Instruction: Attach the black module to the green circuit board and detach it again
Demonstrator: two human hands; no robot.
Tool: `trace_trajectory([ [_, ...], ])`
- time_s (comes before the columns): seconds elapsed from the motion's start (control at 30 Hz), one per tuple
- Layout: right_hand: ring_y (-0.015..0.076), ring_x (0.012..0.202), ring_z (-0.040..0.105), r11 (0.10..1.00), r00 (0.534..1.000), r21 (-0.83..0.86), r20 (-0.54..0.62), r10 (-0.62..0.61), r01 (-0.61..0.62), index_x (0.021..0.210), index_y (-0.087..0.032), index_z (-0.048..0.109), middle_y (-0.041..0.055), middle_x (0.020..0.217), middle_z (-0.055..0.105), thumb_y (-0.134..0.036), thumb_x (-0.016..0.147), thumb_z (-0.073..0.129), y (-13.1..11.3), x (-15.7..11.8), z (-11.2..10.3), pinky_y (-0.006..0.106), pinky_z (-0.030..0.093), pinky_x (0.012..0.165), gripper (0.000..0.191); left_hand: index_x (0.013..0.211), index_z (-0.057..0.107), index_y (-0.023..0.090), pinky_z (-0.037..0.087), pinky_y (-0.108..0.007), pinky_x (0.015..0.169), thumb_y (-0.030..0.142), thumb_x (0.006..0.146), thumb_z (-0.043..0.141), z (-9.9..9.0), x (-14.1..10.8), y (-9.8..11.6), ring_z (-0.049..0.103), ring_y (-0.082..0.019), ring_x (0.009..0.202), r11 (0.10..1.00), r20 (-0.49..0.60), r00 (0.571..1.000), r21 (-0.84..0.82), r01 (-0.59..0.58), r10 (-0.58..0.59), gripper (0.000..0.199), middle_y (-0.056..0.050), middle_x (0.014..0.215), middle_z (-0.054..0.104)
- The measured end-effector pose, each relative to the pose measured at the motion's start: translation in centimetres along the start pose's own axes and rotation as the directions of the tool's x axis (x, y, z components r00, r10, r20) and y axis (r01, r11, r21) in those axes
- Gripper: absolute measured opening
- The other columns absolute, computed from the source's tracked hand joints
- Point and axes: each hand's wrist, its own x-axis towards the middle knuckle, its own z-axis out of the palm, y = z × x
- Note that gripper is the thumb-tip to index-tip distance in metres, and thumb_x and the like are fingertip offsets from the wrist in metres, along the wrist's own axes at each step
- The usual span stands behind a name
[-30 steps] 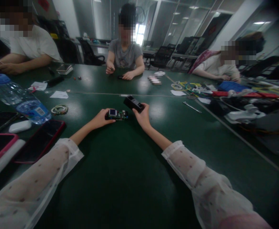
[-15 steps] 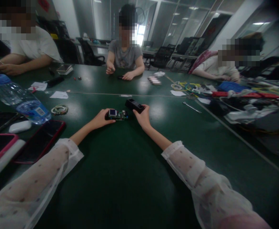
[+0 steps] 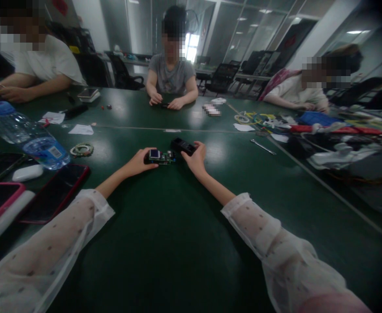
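Observation:
My left hand grips the left end of a small green circuit board that carries a little square screen. Thumb and fingers close round the board's near and far edges. Just to the right, my right hand is closed on the right end of a black rectangular case, which lies slantwise with openings on its upper face. The board and the case are close together over the dark green table.
Phones, a water bottle and a beaded bracelet lie to the left. A wrench and tangled cables are at the right. Three people sit across the table, one directly opposite.
The black case has tilted slightly in my right hand, so more of its upper openings show. My left hand and the board have hardly moved. The person opposite has lowered one hand.

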Motion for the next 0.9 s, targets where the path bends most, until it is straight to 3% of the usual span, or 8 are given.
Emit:
trace_trajectory([
  [0.27, 0.0346, 0.124, 0.047, 0.999, 0.996, -0.036, 0.082, 0.025, -0.022, 0.122, -0.019, 0.043, 0.0169, 0.128, 0.049, -0.018, 0.075, 0.072, 0.0, 0.1, 0.0, 0.057, 0.046, 0.100, 0.055, 0.140, 0.048, 0.022, 0.044, -0.053, 0.105, 0.046, 0.079, 0.075, 0.0, 0.0, 0.1, 0.054, -0.032, 0.125, 1.000, 0.004, 1.000, 0.003, -0.008, 0.008, 0.071, -0.013, 0.138, 0.056],
  [0.67, 0.0310, 0.117, 0.054, 0.999, 0.996, 0.040, 0.087, 0.016, -0.020, 0.120, -0.019, 0.050, 0.0141, 0.121, 0.055, -0.017, 0.077, 0.070, 0.2, 0.4, 0.0, 0.054, 0.046, 0.102, 0.048, 0.140, 0.047, 0.022, 0.042, -0.052, 0.107, 0.047, 0.079, 0.075, 0.2, 0.1, -0.5, 0.053, -0.032, 0.125, 1.000, -0.001, 1.000, 0.017, -0.018, 0.018, 0.072, -0.013, 0.137, 0.056],
  [0.9, 0.0277, 0.121, 0.054, 0.975, 0.989, 0.164, -0.005, -0.150, 0.149, 0.134, -0.019, 0.045, 0.0147, 0.129, 0.054, -0.036, 0.091, 0.061, -0.9, 0.1, -0.5, 0.049, 0.046, 0.106, 0.049, 0.140, 0.047, 0.022, 0.045, -0.052, 0.104, 0.047, 0.078, 0.075, 0.1, 0.0, -0.2, 0.054, -0.033, 0.124, 1.000, 0.001, 1.000, 0.012, 0.010, -0.010, 0.073, -0.013, 0.136, 0.055],
])
